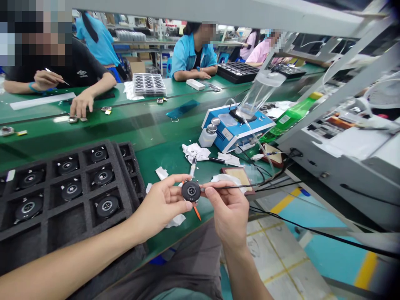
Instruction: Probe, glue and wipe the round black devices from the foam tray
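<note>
A round black watch module [191,191] with small metal contacts at its centre is held between the thumb and fingers of my left hand [170,200]. My right hand [228,204] pinches the end of a thin black cable [242,186] right beside the module's right edge. Whether the cable tip touches the module is too small to tell. An orange stick [196,212] shows below the module, partly hidden behind it. To the left, a black foam tray [46,225] holds several similar round modules in its compartments, and some compartments hold none.
Behind my hands lie crumpled white tissue [196,152], a dispenser bottle [208,134] and a blue device [229,129] with a clear cylinder. A green bottle [290,116] leans at the right. Across the green bench [131,121], a person in black handles small parts; others sit farther back.
</note>
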A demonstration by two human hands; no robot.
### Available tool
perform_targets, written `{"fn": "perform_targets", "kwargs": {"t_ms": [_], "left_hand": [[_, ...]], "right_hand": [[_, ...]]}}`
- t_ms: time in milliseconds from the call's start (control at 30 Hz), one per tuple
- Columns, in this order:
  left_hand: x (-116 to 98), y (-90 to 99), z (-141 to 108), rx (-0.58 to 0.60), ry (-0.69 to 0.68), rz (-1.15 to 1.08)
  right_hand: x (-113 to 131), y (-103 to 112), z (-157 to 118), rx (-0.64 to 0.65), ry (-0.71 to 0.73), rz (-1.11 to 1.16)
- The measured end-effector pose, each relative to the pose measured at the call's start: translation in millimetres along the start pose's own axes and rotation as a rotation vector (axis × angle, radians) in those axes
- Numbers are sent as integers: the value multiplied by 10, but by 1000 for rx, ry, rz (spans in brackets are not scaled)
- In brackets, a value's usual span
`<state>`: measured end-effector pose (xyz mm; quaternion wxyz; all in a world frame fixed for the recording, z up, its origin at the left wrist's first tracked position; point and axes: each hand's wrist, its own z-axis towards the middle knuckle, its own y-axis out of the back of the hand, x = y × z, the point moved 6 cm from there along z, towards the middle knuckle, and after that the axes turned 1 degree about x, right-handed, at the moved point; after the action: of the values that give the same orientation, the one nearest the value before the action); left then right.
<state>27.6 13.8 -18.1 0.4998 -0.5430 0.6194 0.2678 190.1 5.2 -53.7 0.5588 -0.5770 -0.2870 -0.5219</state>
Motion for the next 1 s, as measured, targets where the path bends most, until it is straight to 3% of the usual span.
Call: {"fn": "perform_targets", "kwargs": {"t_ms": [1000], "left_hand": [[-5,-12,12,-4,-14,6]], "right_hand": [[6,11,16,-14,15,-5]]}}
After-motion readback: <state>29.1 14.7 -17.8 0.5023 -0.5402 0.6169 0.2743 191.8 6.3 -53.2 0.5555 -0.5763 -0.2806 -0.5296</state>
